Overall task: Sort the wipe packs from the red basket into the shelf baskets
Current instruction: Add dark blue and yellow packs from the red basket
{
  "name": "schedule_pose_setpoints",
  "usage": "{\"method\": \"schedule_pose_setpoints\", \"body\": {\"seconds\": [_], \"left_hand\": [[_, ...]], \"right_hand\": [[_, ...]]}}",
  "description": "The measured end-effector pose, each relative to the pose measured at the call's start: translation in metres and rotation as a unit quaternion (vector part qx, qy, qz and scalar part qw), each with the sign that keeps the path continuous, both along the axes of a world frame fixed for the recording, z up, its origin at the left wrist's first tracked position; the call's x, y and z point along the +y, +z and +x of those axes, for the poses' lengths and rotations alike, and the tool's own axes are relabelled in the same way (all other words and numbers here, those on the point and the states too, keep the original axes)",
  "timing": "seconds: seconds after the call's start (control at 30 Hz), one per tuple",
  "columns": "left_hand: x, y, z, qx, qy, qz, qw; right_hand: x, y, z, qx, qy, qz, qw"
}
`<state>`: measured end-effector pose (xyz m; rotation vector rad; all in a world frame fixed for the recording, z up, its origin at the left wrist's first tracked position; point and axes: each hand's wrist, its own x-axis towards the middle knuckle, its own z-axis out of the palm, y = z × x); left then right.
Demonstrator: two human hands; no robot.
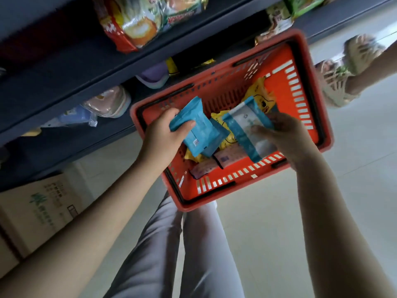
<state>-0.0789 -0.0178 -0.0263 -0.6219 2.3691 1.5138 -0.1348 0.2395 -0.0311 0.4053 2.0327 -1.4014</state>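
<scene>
Gripping wipe pks: both hands

We see a pale tiled floor with the red basket resting on it beside dark shelves, a cardboard box standing at the shelving's foot, and snack bags lying on an upper shelf
</scene>
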Motion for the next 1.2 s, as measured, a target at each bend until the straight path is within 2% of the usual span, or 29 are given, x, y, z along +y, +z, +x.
{"method": "schedule_pose_setpoints", "body": {"seconds": [0.07, 0.13, 0.2, 0.3, 0.43, 0.7, 1.0, 1.1, 1.2], "left_hand": [[-0.005, 0.058, 0.004, 0.023, 0.062, 0.071, 0.995], [-0.008, 0.122, 0.008, 0.036, 0.126, 0.153, 0.980], [-0.012, 0.182, 0.016, 0.050, 0.161, 0.195, 0.966], [-0.030, 0.260, 0.035, 0.087, 0.200, 0.229, 0.949], [-0.067, 0.321, 0.061, 0.113, 0.207, 0.255, 0.938], [-0.184, 0.412, 0.102, 0.188, 0.201, 0.296, 0.914], [-0.298, 0.462, 0.095, 0.222, 0.303, 0.336, 0.864], [-0.316, 0.470, 0.075, 0.211, 0.351, 0.319, 0.855], [-0.330, 0.473, 0.047, 0.226, 0.358, 0.302, 0.854]], "right_hand": [[-0.006, 0.067, 0.005, 0.007, -0.105, -0.099, 0.990], [-0.019, 0.136, 0.012, 0.002, -0.140, -0.178, 0.974], [-0.035, 0.200, 0.019, -0.001, -0.142, -0.232, 0.962], [-0.068, 0.283, 0.033, 0.035, -0.116, -0.263, 0.957], [-0.109, 0.344, 0.047, 0.068, -0.068, -0.286, 0.953], [-0.226, 0.427, 0.051, 0.115, -0.005, -0.294, 0.949], [-0.335, 0.460, 0.043, 0.159, -0.023, -0.354, 0.921], [-0.348, 0.473, 0.024, 0.203, -0.064, -0.334, 0.918], [-0.360, 0.483, -0.013, 0.254, -0.097, -0.287, 0.919]]}}
